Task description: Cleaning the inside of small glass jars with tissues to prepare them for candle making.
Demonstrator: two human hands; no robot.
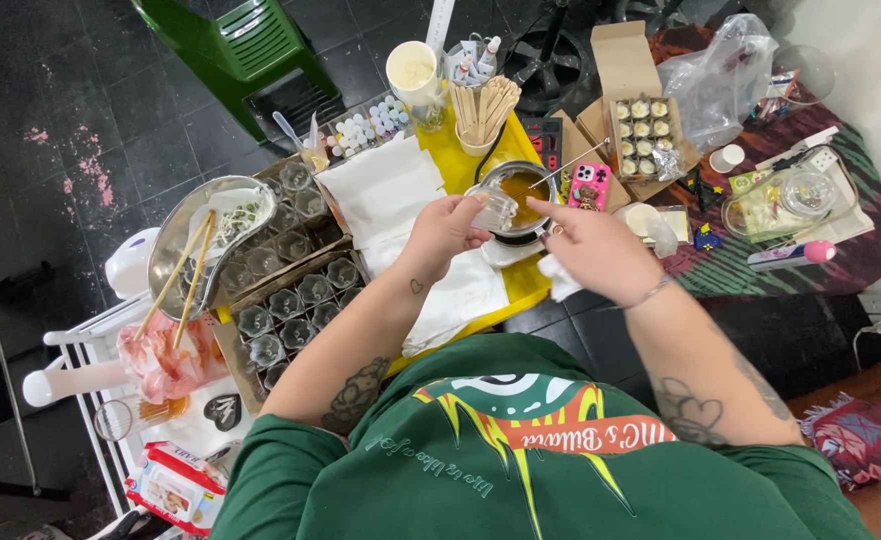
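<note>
The left hand clamped a small clear glass, tilted beside the metal pot of amber liquid; the right hand, fingers partly curled, reached toward its rim, steadying.

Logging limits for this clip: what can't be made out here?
Head view only:
- Right hand: fingertips blurred; what it pinches is unclear.
- Small clear glass in left hand: contents too small to tell.
- Metal pot: base hidden by both hands.
- Crate of glasses: partly covered by the metal bowl.
</note>
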